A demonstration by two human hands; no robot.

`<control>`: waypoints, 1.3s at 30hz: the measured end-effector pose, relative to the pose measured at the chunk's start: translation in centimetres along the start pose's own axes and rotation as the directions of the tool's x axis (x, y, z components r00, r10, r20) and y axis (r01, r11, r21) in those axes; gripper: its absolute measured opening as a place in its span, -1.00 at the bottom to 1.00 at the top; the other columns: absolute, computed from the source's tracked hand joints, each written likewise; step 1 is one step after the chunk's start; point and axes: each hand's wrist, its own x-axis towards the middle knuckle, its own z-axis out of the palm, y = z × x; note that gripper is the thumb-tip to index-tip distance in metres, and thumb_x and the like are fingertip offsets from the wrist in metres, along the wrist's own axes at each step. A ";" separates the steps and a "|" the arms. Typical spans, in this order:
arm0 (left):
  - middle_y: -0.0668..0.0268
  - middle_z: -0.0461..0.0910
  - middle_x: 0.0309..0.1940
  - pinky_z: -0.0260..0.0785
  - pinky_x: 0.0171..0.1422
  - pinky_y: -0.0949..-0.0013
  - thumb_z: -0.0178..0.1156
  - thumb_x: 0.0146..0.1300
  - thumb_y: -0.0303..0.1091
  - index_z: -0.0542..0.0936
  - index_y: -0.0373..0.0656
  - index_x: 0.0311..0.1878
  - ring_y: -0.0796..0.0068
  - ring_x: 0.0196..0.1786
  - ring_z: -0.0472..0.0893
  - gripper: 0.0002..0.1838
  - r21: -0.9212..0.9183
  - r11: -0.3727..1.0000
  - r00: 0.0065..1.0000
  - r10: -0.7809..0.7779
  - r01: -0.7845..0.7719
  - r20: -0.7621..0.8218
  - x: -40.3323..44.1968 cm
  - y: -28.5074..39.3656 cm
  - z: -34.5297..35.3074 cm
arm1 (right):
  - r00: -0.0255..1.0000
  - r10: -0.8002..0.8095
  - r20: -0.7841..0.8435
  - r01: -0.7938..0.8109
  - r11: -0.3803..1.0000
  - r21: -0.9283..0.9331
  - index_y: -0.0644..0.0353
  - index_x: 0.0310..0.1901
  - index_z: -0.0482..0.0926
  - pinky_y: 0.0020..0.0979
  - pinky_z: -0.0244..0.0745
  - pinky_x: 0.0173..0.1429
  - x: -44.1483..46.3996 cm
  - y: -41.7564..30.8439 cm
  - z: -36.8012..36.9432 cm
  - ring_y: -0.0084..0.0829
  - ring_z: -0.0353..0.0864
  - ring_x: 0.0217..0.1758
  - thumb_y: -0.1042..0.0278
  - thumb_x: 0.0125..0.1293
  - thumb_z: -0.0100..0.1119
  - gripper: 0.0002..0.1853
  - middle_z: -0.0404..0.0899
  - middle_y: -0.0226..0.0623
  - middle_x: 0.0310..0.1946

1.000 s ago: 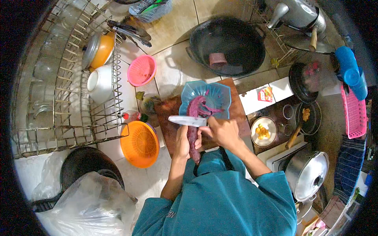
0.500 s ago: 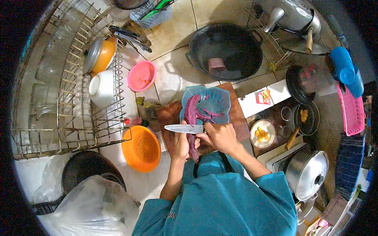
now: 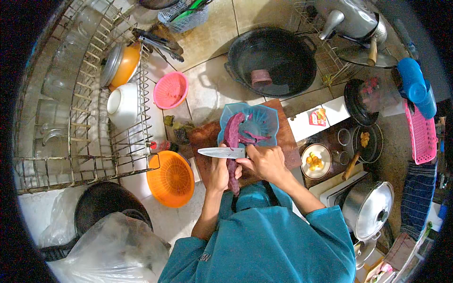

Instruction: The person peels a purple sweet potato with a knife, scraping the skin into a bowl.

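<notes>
My left hand (image 3: 218,173) is closed around a long purple sweet potato (image 3: 232,129); its far part is bare and purple-pink, its near end still darker-skinned. In my right hand (image 3: 266,162) is a knife (image 3: 222,152), its blade pointing left and lying across the sweet potato just above my left fingers. Below the far end of the sweet potato stands a translucent blue bowl (image 3: 270,118) with purple strips (image 3: 255,137) in it. The bowl rests on a brown wooden cutting board (image 3: 289,141).
An orange basket (image 3: 170,179) and a pink basket (image 3: 171,90) lie left of the board. Behind stands a black wok (image 3: 288,56) with a pink piece inside. A wire dish rack (image 3: 80,127) fills the left. On the right are a plate of yellow pieces (image 3: 314,161) and a lidded pot (image 3: 373,210).
Very little differs: the view has shifted slightly, and both hands keep nearly the same pose with the knife across the sweet potato.
</notes>
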 end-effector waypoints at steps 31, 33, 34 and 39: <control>0.36 0.44 -0.51 0.20 -0.68 0.51 -0.26 0.40 0.25 0.42 -0.14 -0.13 0.62 -0.71 0.33 -0.42 -0.099 0.995 0.999 -0.011 0.015 0.033 0.3 0.3 0.0 | 0.997 0.001 0.072 0.007 0.993 -0.120 0.09 -0.54 0.40 -0.29 0.37 -0.67 0.2 1.9 0.3 -0.33 0.53 -0.71 -0.20 0.20 0.15 -0.52 0.49 -0.30 -0.73; 0.33 0.45 -0.49 0.26 -0.65 0.50 -0.27 0.44 0.17 0.42 -0.12 -0.13 0.58 -0.66 0.39 -0.48 -0.114 0.993 0.998 -0.007 0.014 0.061 0.0 0.2 -0.2 | 0.998 -0.055 0.032 0.056 0.998 -0.027 0.10 -0.55 0.40 -0.30 0.37 -0.66 0.3 1.0 0.5 -0.33 0.53 -0.70 -0.19 0.19 0.16 -0.52 0.50 -0.30 -0.70; 0.32 0.46 -0.48 0.28 -0.63 0.49 -0.27 0.46 0.14 0.42 -0.11 -0.13 0.56 -0.64 0.42 -0.51 -0.119 0.993 0.997 -0.004 0.013 0.077 0.0 0.2 -0.3 | 0.997 -0.062 0.045 0.063 0.998 -0.012 0.11 -0.55 0.39 -0.30 0.36 -0.65 0.3 0.8 0.5 -0.32 0.51 -0.72 -0.19 0.18 0.16 -0.51 0.48 -0.31 -0.71; 0.36 0.44 -0.58 0.22 -0.69 0.49 -0.25 0.43 0.19 0.45 -0.11 -0.18 0.57 -0.72 0.38 -0.48 -0.037 0.999 0.999 0.027 -0.026 0.016 0.0 -0.4 -0.1 | 0.996 -0.079 0.034 0.079 0.997 0.010 0.12 -0.55 0.37 -0.30 0.36 -0.65 0.7 0.4 0.5 -0.29 0.53 -0.70 -0.19 0.19 0.16 -0.50 0.50 -0.29 -0.70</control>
